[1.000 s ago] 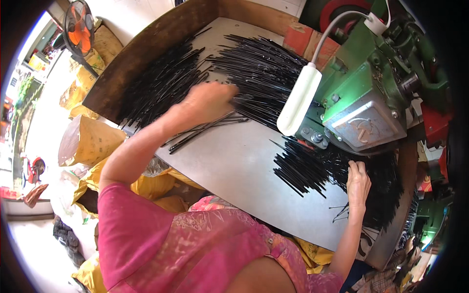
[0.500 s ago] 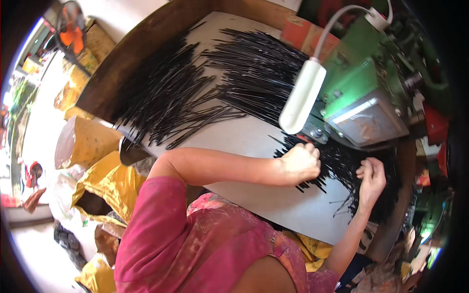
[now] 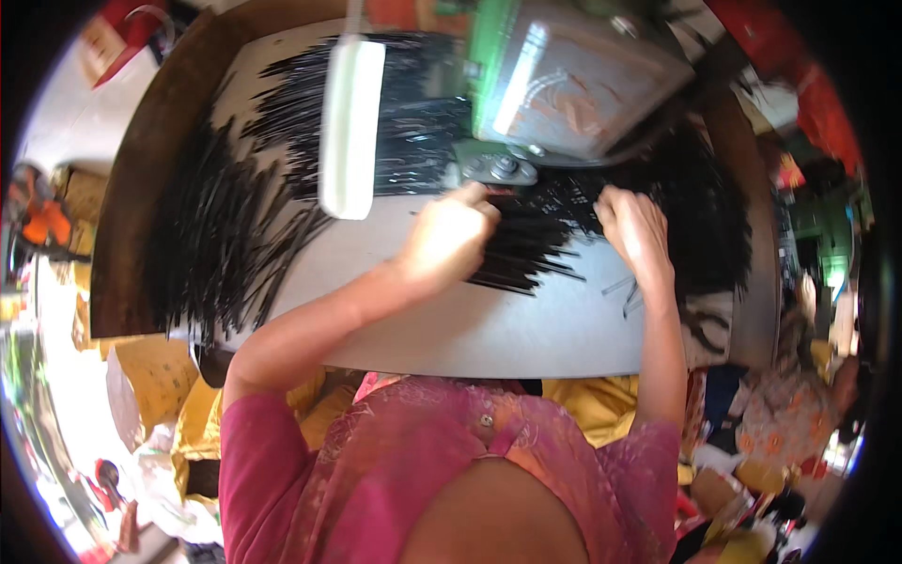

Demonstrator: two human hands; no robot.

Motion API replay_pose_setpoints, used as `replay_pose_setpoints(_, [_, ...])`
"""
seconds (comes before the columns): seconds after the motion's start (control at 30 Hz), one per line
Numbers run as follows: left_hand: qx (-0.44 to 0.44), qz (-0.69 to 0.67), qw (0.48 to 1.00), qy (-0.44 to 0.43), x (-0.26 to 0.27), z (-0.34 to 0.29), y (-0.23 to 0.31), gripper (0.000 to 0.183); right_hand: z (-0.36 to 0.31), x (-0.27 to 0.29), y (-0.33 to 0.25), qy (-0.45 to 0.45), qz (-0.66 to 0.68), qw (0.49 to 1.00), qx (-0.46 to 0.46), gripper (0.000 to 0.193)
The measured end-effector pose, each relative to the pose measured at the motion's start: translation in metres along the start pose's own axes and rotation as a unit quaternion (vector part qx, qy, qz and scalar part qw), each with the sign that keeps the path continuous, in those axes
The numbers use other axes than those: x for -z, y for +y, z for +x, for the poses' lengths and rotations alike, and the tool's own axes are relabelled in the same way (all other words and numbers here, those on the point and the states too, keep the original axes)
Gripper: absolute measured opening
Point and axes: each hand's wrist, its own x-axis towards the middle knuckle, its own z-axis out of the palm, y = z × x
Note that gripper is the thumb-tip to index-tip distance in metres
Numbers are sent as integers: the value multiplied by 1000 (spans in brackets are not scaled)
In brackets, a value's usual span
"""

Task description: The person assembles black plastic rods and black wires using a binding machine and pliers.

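A bunch of thin black rods lies on the grey metal tabletop, below the green machine. My left hand, blurred, is closed at the left end of this bunch, close to the machine's bolted metal part. What is in its fingers cannot be made out. My right hand is at the bunch's right side, its fingers curled down by the dark pile of rods. Whatever those fingers pinch is hidden.
More black rods lie in a wide layer behind, with another heap at the left. A white lamp hangs over them. A brown raised rim bounds the table. Pliers lie at the right edge; yellow sacks stand below left.
The view has swung to the right, so the table and machine sit further left. My left hand is now left of the rod bunch instead of over it; my right hand has moved toward the machine.
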Motion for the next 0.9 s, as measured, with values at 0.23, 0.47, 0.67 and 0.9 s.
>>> replay_pose_setpoints(0.23, [203,-230,952,-13,18,5,-13,4,-3,8,-11,-88,431,898,20,13])
replay_pose_setpoints(0.47, [205,-214,955,10,16,6,-10,16,-2,-12,-43,-127,596,793,3,16])
replay_pose_setpoints(0.67, [173,-130,975,45,18,1,-18,17,1,-18,-51,-74,629,774,15,17])
replay_pose_setpoints(0.9, [34,72,991,109,29,3,-19,10,1,-16,-46,-60,618,784,13,18])
